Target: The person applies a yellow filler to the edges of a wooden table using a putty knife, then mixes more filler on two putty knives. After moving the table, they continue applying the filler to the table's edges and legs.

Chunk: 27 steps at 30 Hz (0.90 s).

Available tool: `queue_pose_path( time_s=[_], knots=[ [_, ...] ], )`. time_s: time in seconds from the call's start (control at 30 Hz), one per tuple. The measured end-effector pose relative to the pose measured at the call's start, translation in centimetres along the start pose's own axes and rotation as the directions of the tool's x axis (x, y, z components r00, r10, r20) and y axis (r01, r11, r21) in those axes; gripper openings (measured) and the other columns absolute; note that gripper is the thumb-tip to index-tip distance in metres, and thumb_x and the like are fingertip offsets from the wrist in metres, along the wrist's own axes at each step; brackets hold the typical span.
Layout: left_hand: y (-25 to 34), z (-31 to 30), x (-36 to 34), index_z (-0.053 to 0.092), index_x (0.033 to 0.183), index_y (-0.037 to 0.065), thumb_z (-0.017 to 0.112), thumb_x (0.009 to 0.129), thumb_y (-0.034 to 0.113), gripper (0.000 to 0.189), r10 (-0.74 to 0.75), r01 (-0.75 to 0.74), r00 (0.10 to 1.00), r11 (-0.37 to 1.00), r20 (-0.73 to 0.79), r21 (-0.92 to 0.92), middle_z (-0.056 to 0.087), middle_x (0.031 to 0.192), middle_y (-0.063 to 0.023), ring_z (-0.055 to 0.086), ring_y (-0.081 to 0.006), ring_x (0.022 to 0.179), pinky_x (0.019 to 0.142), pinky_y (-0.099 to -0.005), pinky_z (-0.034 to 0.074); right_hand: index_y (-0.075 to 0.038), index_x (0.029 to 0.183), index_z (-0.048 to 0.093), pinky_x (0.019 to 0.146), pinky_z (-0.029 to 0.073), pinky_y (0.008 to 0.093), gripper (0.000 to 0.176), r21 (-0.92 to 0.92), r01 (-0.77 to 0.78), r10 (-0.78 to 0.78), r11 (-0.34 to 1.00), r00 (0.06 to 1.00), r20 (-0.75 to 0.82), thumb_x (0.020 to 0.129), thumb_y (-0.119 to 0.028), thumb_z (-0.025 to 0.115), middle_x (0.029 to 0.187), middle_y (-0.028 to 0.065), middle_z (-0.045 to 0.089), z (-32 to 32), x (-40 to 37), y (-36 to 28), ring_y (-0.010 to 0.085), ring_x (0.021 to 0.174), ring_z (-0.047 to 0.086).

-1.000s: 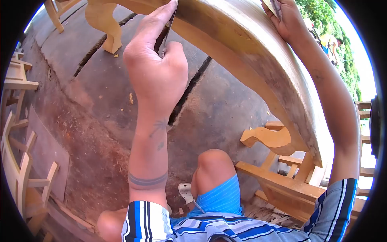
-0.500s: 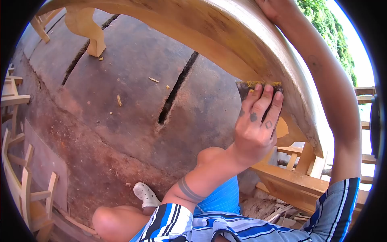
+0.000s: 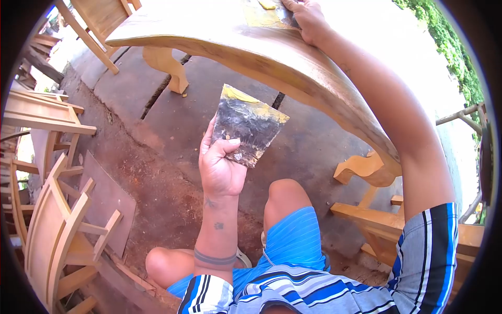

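Observation:
My left hand (image 3: 221, 166) holds up a flat metal scraper (image 3: 248, 124), dark and smeared with yellow putty, below the table's edge. My right hand (image 3: 307, 17) rests on top of the curved wooden tabletop (image 3: 293, 63), fingers pressing on a yellowish sheet or patch (image 3: 264, 14) there. The tabletop arches across the upper view, its rim bare wood. My knees and blue striped shorts (image 3: 293, 240) are under it, near the ground.
Unfinished wooden chairs (image 3: 49, 230) stand at the left, more frames behind (image 3: 36, 112). A carved table leg (image 3: 167, 68) stands far off, another (image 3: 366, 170) at the right. The concrete floor (image 3: 172, 136) has cracks and reddish sawdust. Green bushes (image 3: 460, 57) lie at right.
My left hand has pulled the scraper off the table's rim and lifted it flat-side up in front of me. The view has tilted up, showing the right hand on the tabletop.

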<state>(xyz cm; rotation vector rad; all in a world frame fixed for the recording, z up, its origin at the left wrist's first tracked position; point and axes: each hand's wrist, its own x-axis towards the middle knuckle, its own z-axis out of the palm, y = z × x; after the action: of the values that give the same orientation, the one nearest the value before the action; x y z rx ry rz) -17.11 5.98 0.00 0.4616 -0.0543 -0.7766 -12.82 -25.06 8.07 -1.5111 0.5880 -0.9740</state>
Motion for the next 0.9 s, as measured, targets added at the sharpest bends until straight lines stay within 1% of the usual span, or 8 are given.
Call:
queue_pose_path(
  time_s=[0.13,0.17,0.33,0.4,0.47,0.53,0.6,0.9],
  knots=[
    [3.0,-0.3,-2.0,0.043,0.129,-0.005,0.041,0.071,-0.011,0.058,0.197,-0.195,0.98,0.972,-0.001,0.129,0.056,0.12,-0.0191,0.058,-0.0295,0.111,0.098,-0.045,0.047,0.004,0.126,0.045,0.066,0.052,0.0262,0.044,-0.018,-0.047,0.047,0.999,0.998,-0.035,0.09,-0.017,0.062,0.101,0.0172,0.062,0.5,-1.5,-1.0,0.0163,0.081,0.062],
    [4.1,0.0,-2.4,0.043,0.129,-0.005,0.04,0.072,-0.01,0.058,0.288,-0.284,0.958,0.939,0.01,0.194,0.056,0.12,-0.0189,0.057,-0.0294,0.111,0.099,-0.0445,0.047,-0.005,0.118,0.053,0.071,0.055,0.0276,0.028,0.118,-0.128,0.125,0.985,0.992,0.028,0.095,-0.02,0.056,0.097,0.0063,0.063,0.9,-2.2,-0.8,0.0146,0.083,0.063],
    [9.2,1.5,-4.8,0.041,0.132,-0.005,0.042,0.075,-0.008,0.057,0.645,-0.63,0.742,0.576,0.183,0.521,0.054,0.122,-0.0155,0.056,-0.0245,0.11,0.096,-0.0367,0.046,0.0,0.116,0.05,0.069,0.057,0.0281,0.028,0.281,-0.211,0.109,0.936,0.935,0.338,0.097,-0.019,0.053,0.093,0.0069,0.063,6.5,-12.3,-4.6,0.0109,0.078,0.063],
    [10.3,1.4,-6.1,0.043,0.13,-0.006,0.043,0.081,-0.005,0.05,0.703,-0.7,0.575,0.156,0.419,0.697,0.051,0.123,-0.0172,0.055,-0.0245,0.11,0.095,-0.034,0.045,0.001,0.116,0.049,0.069,0.056,0.0264,0.026,0.298,-0.299,0.171,0.907,0.906,0.387,0.098,-0.019,0.05,0.096,0.0075,0.062,8.4,-17.0,-4.7,0.01,0.079,0.063],
    [11.6,1.0,-7.8,0.042,0.13,-0.008,0.043,0.078,-0.004,0.052,0.536,-0.647,0.407,-0.403,0.74,0.647,0.049,0.124,-0.0192,0.052,-0.0282,0.114,0.098,-0.0403,0.043,0.0,0.11,0.05,0.065,0.052,0.0249,0.02,0.427,-0.388,0.168,0.816,0.868,0.468,0.096,-0.013,0.053,0.09,0.007,0.062,9.0,-20.5,-4.1,0.0091,0.076,0.06],
    [11.8,1.2,-9.5,0.045,0.127,-0.006,0.044,0.08,-0.006,0.047,0.316,-0.663,0.342,-0.586,0.885,0.466,0.046,0.125,-0.022,0.049,-0.0355,0.117,0.099,-0.045,0.042,-0.001,0.111,0.048,0.072,0.054,0.0247,0.02,0.436,-0.442,0.178,0.784,0.833,0.524,0.098,-0.016,0.05,0.096,0.0072,0.062,9.0,-23.3,-3.2,0.0093,0.08,0.062],
    [10.9,-0.5,-9.8,0.046,0.126,-0.002,0.046,0.073,-0.014,0.054,0.154,-0.655,0.339,-0.669,0.928,0.35,0.044,0.124,-0.0215,0.047,-0.0386,0.118,0.1,-0.0467,0.042,-0.001,0.11,0.048,0.07,0.053,0.0244,0.017,0.431,-0.444,0.212,0.786,0.848,0.486,0.097,-0.013,0.051,0.094,0.007,0.063,9.2,-25.7,-3.4,0.0094,0.08,0.062],
    [11.5,-7.9,-11.6,0.054,0.12,0.001,0.049,0.067,-0.018,0.057,0.236,-0.276,0.829,-0.617,0.508,0.737,0.05,0.12,-0.0162,0.051,-0.0358,0.114,0.096,-0.0435,0.044,-0.003,0.106,0.046,0.068,0.051,0.0234,0.012,0.41,-0.457,0.291,0.789,0.867,0.405,0.097,-0.01,0.051,0.091,0.0051,0.061,5.6,-28.5,-0.1,0.0075,0.078,0.059]
  ],
)
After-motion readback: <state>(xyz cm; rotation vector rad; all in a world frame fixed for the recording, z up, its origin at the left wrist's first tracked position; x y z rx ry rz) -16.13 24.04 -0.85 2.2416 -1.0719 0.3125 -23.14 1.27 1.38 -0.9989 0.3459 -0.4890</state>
